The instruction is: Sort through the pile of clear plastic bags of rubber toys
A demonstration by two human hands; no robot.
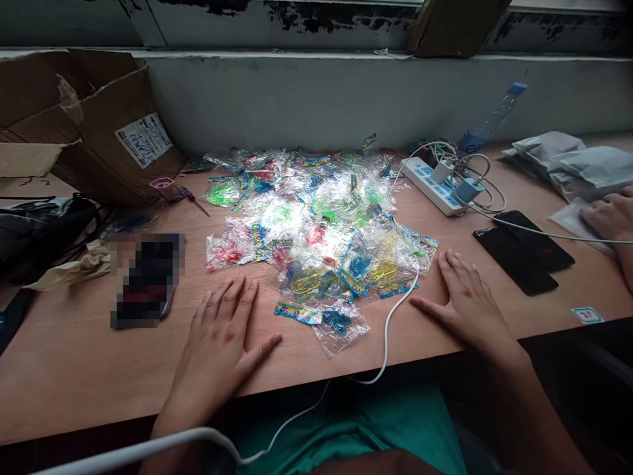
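Observation:
My left hand [220,340] lies flat on the wooden table [74,356], fingers spread, holding nothing. My right hand [467,300] also rests flat and open on the table. Between and beyond them is a pile of clear plastic packets [316,218] with small coloured toys inside. One packet with a blue toy [336,322] lies apart from the pile, nearest the table's front edge, between my hands. A white cable [390,323] runs from the pile over the table's edge toward my lap.
An open cardboard box [99,125] stands at the back left. A white power strip [438,185] with chargers and a plastic bottle [489,122] sit at the back right. Two black phones [524,251] lie right. Another person's hand [610,214] rests on grey bags [573,158] far right.

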